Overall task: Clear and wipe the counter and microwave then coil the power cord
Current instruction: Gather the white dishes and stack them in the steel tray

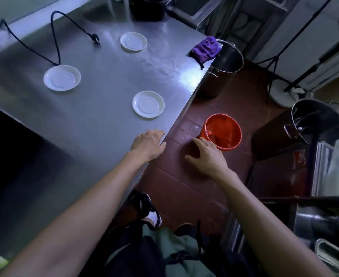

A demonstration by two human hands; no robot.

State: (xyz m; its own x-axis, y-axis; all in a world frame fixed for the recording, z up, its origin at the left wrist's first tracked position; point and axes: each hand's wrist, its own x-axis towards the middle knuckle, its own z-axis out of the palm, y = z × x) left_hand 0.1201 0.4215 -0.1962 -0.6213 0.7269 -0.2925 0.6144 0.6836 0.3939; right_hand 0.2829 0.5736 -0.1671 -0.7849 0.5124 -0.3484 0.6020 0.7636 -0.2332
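Observation:
Three white saucers lie on the steel counter (104, 116): one at the left (61, 77), one near the front edge (148, 104), one farther back (133, 41). A black power cord (53, 37) loops across the back left of the counter, its plug (95, 38) resting on the steel. A purple cloth (205, 48) sits on the counter's far right corner. My left hand (147, 143) rests on the counter's edge, holding nothing. My right hand (208, 154) hovers over the floor beside a red bucket (222, 131), fingers spread and empty. A dark block fills the left edge; I cannot tell what it is.
A tall steel pot (223, 68) stands on the red tiled floor against the counter's corner. Another dark pot (312, 120) and steel equipment crowd the right side. A black container (147, 9) stands at the back of the counter. Tripod legs (296, 56) stand at the far right.

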